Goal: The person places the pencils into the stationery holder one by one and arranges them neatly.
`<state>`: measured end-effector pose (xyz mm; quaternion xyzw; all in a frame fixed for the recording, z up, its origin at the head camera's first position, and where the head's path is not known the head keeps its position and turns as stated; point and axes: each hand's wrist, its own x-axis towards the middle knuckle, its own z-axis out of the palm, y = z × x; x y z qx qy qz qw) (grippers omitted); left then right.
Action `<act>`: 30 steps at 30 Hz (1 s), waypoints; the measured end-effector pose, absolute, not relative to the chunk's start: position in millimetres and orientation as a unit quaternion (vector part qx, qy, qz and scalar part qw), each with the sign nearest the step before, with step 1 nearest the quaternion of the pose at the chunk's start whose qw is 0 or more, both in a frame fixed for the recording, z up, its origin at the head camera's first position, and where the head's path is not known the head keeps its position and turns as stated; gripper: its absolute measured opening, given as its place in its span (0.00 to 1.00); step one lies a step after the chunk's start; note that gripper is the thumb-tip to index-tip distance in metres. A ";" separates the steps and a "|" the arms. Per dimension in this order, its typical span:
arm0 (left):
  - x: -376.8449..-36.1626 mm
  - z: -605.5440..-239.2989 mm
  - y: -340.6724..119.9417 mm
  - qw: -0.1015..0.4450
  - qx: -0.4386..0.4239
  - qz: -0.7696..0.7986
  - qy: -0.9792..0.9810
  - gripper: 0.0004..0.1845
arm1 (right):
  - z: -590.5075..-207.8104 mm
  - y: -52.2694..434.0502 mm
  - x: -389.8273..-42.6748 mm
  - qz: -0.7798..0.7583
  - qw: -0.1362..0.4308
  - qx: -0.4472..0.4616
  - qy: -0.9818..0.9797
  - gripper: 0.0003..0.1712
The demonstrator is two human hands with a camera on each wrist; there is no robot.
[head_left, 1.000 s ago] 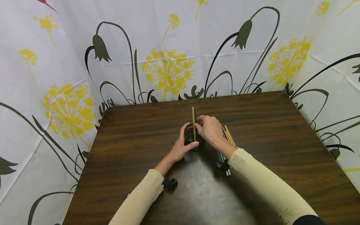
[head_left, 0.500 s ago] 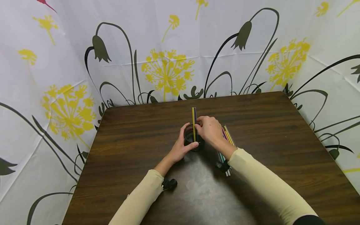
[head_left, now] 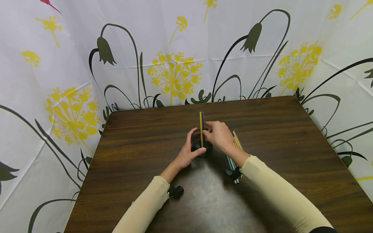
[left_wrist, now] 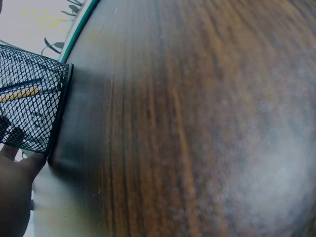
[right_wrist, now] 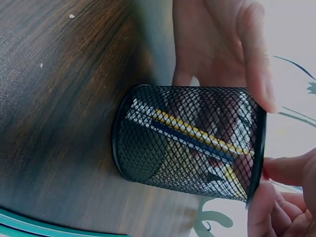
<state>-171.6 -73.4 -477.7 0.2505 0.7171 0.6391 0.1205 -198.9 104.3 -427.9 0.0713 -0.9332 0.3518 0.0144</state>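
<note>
We count one mesh cup (right_wrist: 197,140), upright on the surface (head_left: 140,149), and two pencils in it: one yellow pencil (head_left: 201,129) and one dark pencil (head_left: 203,120), side by side, their upper ends standing above the rim. Through the mesh we see their lower ends near the base. A single bundle of loose pencils (head_left: 238,140) lies on the surface to the right of the cup; the right forearm hides part of it, so we cannot give its number.

Both of our hands are at work. The left hand (head_left: 186,154) curls round the cup from the left, gripping it, thumb across the near side at the rim. The right hand (head_left: 220,135) comes over from the right, palm down, thumb and fingertips pinching the dark pencil at the rim. Our two forearms, in two pale sleeves (head_left: 145,202), reach forward and converge on the cup. We see two wrist cameras (head_left: 176,191), one beneath each wrist.
</note>
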 end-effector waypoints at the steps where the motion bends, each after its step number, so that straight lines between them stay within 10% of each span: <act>1: -171.6 -477.6 -73.3 0.119 0.250 0.639 0.717 0.43 | -427.6 105.9 -198.6 0.365 0.013 0.076 -0.928 0.26; 15: -172.5 -478.6 -72.5 0.104 0.253 0.626 0.730 0.44 | -425.9 177.9 -200.3 0.414 0.015 0.049 -0.909 0.14; 30: -172.7 -477.8 -72.5 0.106 0.252 0.622 0.734 0.44 | -468.3 254.2 -201.2 0.366 -0.172 -0.035 -0.914 0.15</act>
